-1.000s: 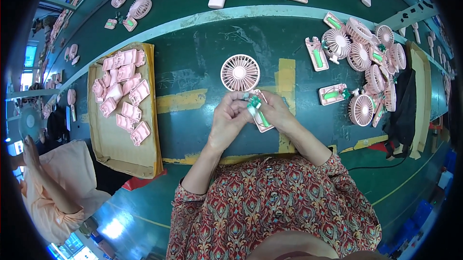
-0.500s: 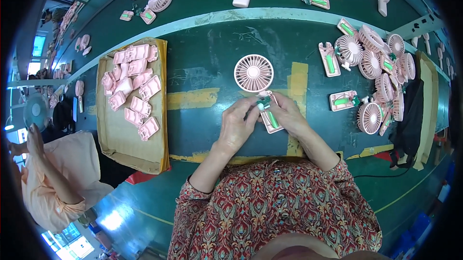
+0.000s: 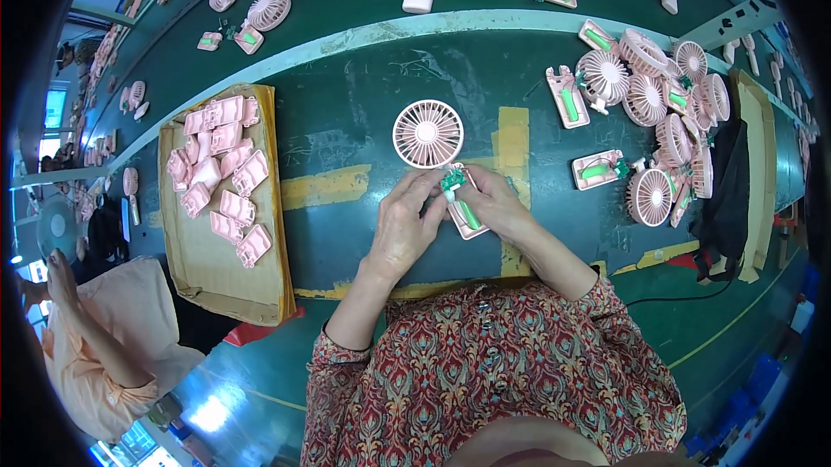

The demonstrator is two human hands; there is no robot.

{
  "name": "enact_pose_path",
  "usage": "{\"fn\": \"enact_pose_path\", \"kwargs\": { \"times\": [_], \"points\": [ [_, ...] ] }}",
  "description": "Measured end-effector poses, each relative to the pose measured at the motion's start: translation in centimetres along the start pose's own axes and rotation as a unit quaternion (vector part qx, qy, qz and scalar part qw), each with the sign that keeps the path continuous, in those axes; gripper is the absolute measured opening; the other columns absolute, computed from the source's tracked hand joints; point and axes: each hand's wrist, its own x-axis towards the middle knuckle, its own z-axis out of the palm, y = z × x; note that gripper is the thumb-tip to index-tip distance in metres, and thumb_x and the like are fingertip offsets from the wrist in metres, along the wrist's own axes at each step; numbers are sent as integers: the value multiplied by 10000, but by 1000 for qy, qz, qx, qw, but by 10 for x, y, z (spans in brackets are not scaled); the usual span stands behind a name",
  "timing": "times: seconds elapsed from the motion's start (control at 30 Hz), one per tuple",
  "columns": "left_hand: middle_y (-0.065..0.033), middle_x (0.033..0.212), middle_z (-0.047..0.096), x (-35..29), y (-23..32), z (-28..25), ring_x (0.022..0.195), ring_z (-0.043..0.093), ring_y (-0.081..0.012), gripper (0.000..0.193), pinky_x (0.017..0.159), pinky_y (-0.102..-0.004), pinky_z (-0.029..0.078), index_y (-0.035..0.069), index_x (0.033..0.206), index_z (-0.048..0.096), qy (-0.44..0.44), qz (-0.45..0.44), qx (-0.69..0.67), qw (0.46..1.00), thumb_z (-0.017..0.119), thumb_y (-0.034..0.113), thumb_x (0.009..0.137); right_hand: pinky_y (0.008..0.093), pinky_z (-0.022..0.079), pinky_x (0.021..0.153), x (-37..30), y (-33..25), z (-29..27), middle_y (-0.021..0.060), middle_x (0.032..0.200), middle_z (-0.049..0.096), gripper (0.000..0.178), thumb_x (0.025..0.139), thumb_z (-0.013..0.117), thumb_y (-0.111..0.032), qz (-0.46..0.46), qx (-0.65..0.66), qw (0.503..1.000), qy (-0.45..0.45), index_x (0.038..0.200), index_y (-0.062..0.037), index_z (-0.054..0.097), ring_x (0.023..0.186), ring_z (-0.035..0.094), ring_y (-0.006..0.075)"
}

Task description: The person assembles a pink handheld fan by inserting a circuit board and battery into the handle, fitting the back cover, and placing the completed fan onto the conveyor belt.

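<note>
A pink handheld fan lies in front of me, its round grille head (image 3: 428, 134) on the far side of my hands. Its opened handle shell (image 3: 468, 221) holds a green battery (image 3: 467, 213), and a small green circuit board (image 3: 452, 180) sits at the handle's upper end. My left hand (image 3: 405, 223) has thumb and fingers closed at the board's left side, by a small white part. My right hand (image 3: 496, 203) grips the handle shell along its right side, fingers close to the board. The fingers partly hide the joint between head and handle.
At left stands a cardboard tray (image 3: 281, 199) with several pink shell pieces (image 3: 236, 206). A heap of open fans (image 3: 645, 99) lies at right, near a black cloth (image 3: 725, 199). Beyond a pale rail (image 3: 372, 34), more fans lie on a green belt. Another person (image 3: 95, 337) sits at far left.
The whole scene has shifted a little left in view. Both hands stay at the fan's handle, and the circuit board now shows more fully between the fingers.
</note>
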Motion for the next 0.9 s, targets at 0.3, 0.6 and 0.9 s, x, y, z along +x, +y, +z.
{"fn": "enact_pose_path", "kwargs": {
  "times": [0.3,0.6,0.9],
  "points": [
    [-177,954,615,-9,-13,6,797,633,-346,231,666,-385,524,-8,1028,602,37,73,84,993,606,4,798,251,535,639,-6,-5,-2,103,967,618,300,960,463,-213,37,116,992,-9,1165,5,482,783,654,168],
    [-166,925,619,-5,-11,10,757,638,-319,239,648,-379,524,0,1020,594,33,87,62,994,626,3,783,245,500,755,-5,1,-6,83,1037,599,371,975,436,-286,41,161,986,26,1193,10,487,886,606,128],
    [-157,895,618,1,-10,15,695,635,-251,298,619,-351,516,2,1051,575,12,15,16,1000,640,-8,761,229,468,783,-6,-2,-5,58,1047,577,367,984,417,-247,49,156,986,20,1235,14,472,903,556,87]
  ]
}}
